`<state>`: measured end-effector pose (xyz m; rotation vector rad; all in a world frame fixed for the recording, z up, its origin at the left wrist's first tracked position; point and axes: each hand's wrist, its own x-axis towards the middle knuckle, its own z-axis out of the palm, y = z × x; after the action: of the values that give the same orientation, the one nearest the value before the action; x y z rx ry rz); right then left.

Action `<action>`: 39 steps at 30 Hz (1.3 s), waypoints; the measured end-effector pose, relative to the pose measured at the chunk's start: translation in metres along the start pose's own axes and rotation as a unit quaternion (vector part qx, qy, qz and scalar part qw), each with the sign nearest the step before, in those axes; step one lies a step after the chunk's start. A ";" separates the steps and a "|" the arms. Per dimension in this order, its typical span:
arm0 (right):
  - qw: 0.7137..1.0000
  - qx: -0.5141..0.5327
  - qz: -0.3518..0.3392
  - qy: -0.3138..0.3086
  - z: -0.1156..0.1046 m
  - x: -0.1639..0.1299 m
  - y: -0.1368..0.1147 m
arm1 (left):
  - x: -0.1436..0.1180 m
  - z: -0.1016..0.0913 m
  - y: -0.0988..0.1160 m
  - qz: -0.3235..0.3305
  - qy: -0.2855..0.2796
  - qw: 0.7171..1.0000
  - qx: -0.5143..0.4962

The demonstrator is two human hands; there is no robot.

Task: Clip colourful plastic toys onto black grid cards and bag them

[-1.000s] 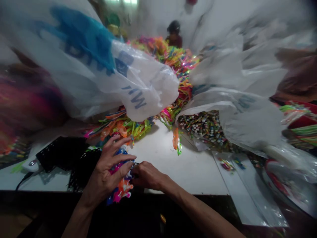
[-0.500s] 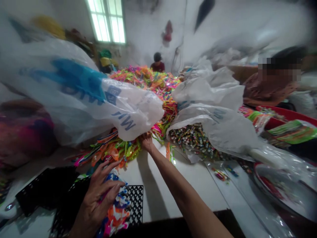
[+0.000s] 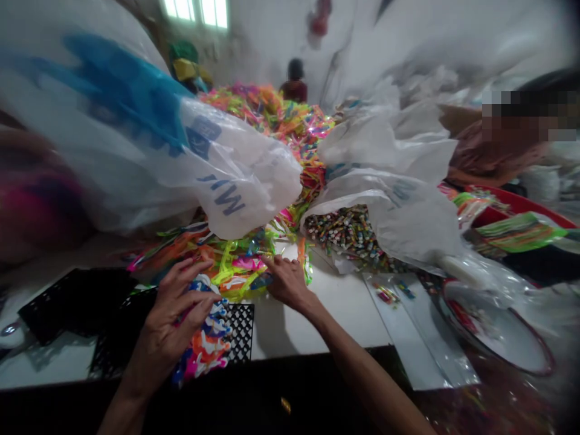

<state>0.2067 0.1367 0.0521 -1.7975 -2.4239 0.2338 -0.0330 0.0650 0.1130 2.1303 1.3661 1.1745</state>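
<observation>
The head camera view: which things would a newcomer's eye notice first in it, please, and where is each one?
Probably first the heap of bright neon strips in the middle, spilling towards the hands. Next, the big white plastic bag with blue print, left of centre and partly covering that heap. Then the hands: the left hand by blue, pink and orange pieces at a black grid, the right hand at the strips' near edge.

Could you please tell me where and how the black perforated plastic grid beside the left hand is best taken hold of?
Probably pinch the black perforated plastic grid by its right edge, coming from the right: that flat side lies exposed, while colourful plastic pieces and the left hand crowd its left.
</observation>
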 end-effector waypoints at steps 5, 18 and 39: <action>0.995 0.083 0.051 -0.032 -0.038 0.000 0.058 | 0.000 -0.001 0.000 -0.011 -0.006 1.000 -0.003; 0.991 -0.109 -0.021 -0.073 -0.010 0.005 0.057 | 0.002 -0.002 0.002 -0.024 -0.019 1.000 -0.004; 0.805 0.589 0.042 -0.049 0.043 -0.048 -0.021 | 0.003 -0.001 0.008 -0.026 -0.009 1.000 -0.004</action>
<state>0.1931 0.0821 0.0135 -1.2242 -1.4905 1.4616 -0.0287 0.0637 0.1199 2.0819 1.3984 1.1359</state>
